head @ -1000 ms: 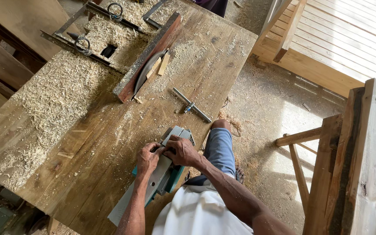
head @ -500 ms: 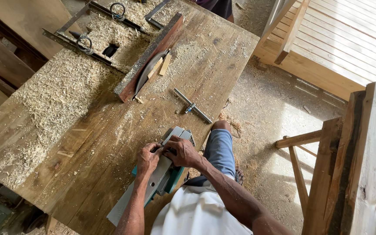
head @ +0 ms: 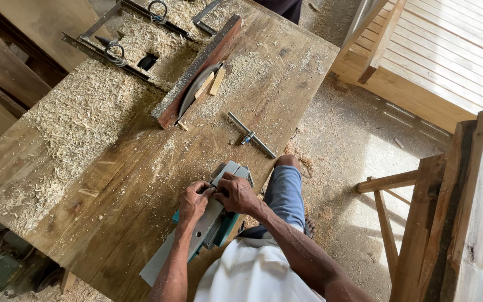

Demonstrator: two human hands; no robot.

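Observation:
A grey and teal power planer (head: 208,226) lies upside down at the near edge of a wooden workbench (head: 141,168), its flat sole facing up. My left hand (head: 195,202) presses on the sole near its middle, fingers curled. My right hand (head: 237,193) rests against the left one, gripping the planer's front part from the right side. Both hands cover the middle of the tool, so what the fingers touch is hidden.
A metal T-shaped wrench (head: 251,136) lies on the bench beyond the planer. A circular saw blade (head: 192,92) rises through the bench beside a reddish fence board (head: 197,70). Sawdust (head: 79,123) piles on the left. Wooden slatted frames (head: 454,50) stand at right.

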